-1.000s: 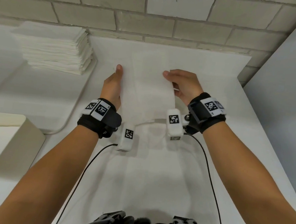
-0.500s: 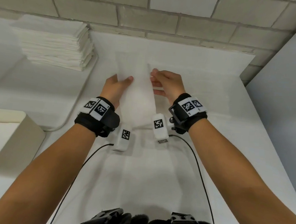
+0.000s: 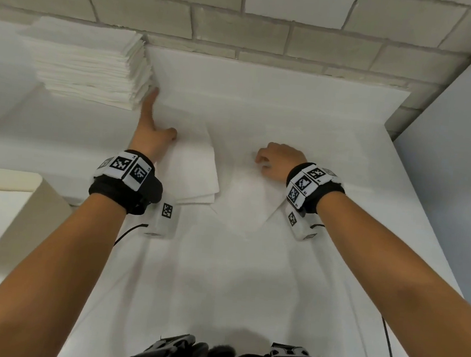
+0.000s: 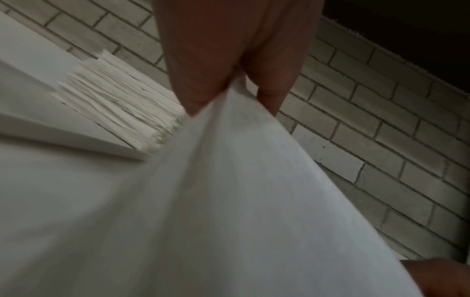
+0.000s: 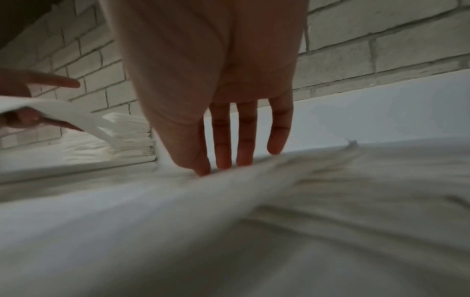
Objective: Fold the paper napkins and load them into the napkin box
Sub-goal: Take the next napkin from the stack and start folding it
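The left hand point(image 3: 153, 138) pinches a folded napkin point(image 3: 193, 168) just above the table point(image 3: 247, 280), near the napkin stack point(image 3: 87, 63). The right hand point(image 3: 280, 161) presses straight, slightly spread fingers point(image 5: 244, 136) onto the white cloth point(image 5: 279, 231).

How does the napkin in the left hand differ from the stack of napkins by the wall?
The folded napkin is one piece held off the surface, pinched by the left hand; the napkin stack is many layers resting untouched on a tray. The napkin sits near the middle of the work surface; the stack stands at the far left against the brick wall. Both are plain white paper.
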Action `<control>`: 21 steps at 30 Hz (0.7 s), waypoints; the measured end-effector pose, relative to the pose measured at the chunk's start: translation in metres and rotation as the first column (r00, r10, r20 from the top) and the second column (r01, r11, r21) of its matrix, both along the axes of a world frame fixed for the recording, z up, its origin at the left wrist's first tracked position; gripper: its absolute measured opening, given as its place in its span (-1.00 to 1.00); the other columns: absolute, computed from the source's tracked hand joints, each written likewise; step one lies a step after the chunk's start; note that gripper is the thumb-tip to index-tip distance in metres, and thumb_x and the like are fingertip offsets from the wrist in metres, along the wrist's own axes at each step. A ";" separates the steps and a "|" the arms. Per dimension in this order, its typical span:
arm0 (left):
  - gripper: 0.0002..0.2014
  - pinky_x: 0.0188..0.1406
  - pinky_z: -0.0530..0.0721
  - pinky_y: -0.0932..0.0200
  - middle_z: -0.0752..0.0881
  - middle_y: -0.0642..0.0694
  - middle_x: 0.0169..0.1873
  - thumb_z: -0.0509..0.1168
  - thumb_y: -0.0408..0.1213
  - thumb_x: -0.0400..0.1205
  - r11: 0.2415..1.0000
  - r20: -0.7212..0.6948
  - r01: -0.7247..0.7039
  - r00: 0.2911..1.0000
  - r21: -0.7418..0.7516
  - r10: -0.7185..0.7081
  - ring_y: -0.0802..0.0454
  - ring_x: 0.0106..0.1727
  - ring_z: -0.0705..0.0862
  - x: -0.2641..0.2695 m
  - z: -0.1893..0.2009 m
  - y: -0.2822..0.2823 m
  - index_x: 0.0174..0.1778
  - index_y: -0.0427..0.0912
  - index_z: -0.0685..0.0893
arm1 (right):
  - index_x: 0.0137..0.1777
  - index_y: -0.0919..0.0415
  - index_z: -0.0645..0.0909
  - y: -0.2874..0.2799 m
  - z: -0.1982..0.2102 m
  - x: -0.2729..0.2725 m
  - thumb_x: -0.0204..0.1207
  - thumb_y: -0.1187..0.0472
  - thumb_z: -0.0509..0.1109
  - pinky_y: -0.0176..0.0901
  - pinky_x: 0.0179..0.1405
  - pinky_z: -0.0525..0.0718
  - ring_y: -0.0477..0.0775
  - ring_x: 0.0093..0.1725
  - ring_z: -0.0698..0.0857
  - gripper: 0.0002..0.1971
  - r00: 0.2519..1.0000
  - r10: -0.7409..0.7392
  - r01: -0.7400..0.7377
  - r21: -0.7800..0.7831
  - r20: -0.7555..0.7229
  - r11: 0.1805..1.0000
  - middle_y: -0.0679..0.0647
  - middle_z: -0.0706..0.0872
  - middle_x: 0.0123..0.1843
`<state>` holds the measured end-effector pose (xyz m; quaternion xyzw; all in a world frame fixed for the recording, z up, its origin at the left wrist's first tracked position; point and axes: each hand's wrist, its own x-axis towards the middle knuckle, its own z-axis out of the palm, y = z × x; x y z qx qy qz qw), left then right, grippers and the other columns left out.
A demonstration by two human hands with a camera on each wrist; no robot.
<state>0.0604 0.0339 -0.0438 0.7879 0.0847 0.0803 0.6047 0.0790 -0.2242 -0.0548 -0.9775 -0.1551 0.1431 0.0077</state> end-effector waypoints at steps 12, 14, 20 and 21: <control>-0.71 -0.03 0.57 0.08 0.67 -0.20 0.21 0.21 -0.41 0.61 0.998 -0.250 0.046 0.967 -0.041 -0.055 -0.10 0.09 0.61 0.003 -0.016 -0.027 0.19 -0.16 0.71 | 0.27 0.14 0.50 0.008 0.003 0.005 0.58 0.09 0.19 -0.12 0.00 0.45 0.18 0.13 0.58 -0.70 0.998 0.027 -0.025 -0.036 0.052 0.999 0.11 0.55 0.29; -0.72 -0.08 0.56 0.11 0.67 -0.16 0.14 0.21 -0.40 0.61 0.998 -0.258 0.051 0.964 -0.047 -0.061 -0.05 0.06 0.60 0.002 -0.017 -0.026 0.18 -0.15 0.71 | 0.48 0.04 0.35 0.010 0.007 0.003 0.55 -0.04 0.26 -0.03 0.22 0.49 0.17 0.33 0.52 -0.49 0.997 0.036 -0.036 -0.006 -0.063 0.999 0.06 0.45 0.44; -0.75 -0.08 0.60 0.02 0.65 -0.12 0.02 0.22 -0.39 0.61 0.997 -0.264 0.057 0.962 -0.058 -0.070 -0.07 0.01 0.60 0.003 -0.013 -0.028 0.11 -0.10 0.72 | 0.22 0.11 0.56 0.027 -0.003 0.003 0.58 0.12 0.20 -0.16 -0.12 0.37 0.18 0.17 0.58 -0.74 0.977 0.205 -0.202 -0.046 0.052 0.978 0.11 0.53 0.22; -0.75 0.00 0.62 -0.02 0.66 -0.12 0.05 0.22 -0.39 0.61 0.997 -0.263 0.058 0.962 -0.059 -0.072 -0.08 0.05 0.61 0.002 -0.012 -0.028 0.13 -0.12 0.72 | 0.17 0.15 0.56 0.029 -0.005 0.003 0.58 0.16 0.19 -0.15 -0.16 0.35 0.19 0.13 0.58 -0.77 0.970 0.229 -0.224 -0.063 0.081 0.973 0.13 0.54 0.19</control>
